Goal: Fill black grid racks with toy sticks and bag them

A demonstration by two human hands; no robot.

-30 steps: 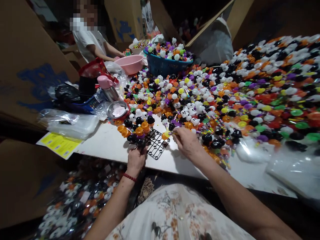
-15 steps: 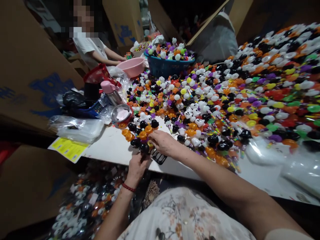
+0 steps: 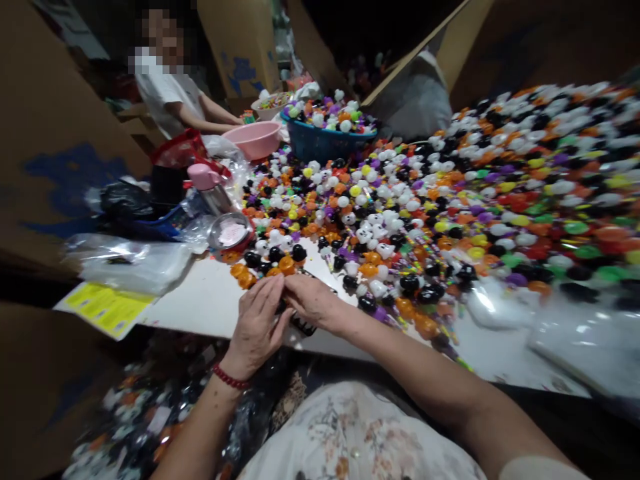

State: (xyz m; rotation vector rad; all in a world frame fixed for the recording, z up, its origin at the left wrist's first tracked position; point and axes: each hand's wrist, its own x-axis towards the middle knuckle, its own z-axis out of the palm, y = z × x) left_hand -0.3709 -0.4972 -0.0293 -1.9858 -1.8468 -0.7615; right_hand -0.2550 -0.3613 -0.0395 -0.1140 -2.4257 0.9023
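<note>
The left hand (image 3: 255,323) and the right hand (image 3: 313,303) meet above the near edge of the white counter (image 3: 200,303), their fingertips close together. The left fingers are stretched out side by side with the thumb apart; the right fingers bend in toward them. Whether either grips a piece I cannot tell — the fingers hide whatever lies between. A red bead bracelet (image 3: 230,377) circles the left wrist.

Partly covered by the right hand, a black grid rack (image 3: 303,325) shows at the counter's near side. Just beyond the fingertips sits a small cluster of pieces (image 3: 243,275), orange, black and white, some of it hidden by the hands.

Behind the cluster are a round metal dish (image 3: 212,235) with a paper in it and a flask (image 3: 216,192) with a pink lid. To the left, clear plastic bags (image 3: 133,263) lie over part of a yellow printed sheet (image 3: 107,308). From the middle to the far right spreads a large heap of colourful pieces (image 3: 380,230) — ghost faces among them. At the back stand a filled blue basket (image 3: 323,143) and a pink basin (image 3: 255,141), with another person (image 3: 173,97) in a white top beside the basin.
</note>
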